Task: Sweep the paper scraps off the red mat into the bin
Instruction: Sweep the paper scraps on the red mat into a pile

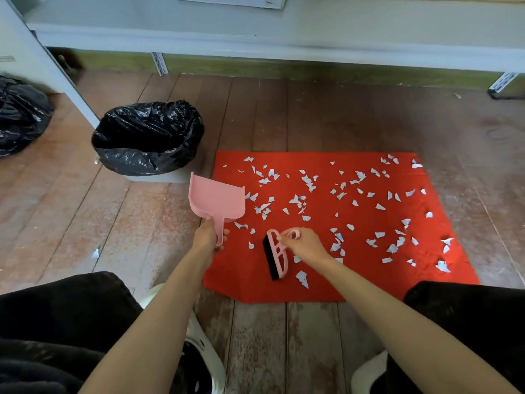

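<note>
- Head view: my left hand [208, 238] curled round the handle of the dustpan [217, 198], hiding part of it.
- My right hand [306, 246] pinched the loop of the brush [276, 256], half covering it.

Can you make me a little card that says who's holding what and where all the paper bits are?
left hand: grips the pink dustpan by its handle, at the mat's left edge
right hand: pinches the pink brush, which has black bristles
paper scraps: scattered all over the red mat
bin: black-lined, on the floor left of the mat
swept yet: no, the dustpan looks empty
</note>
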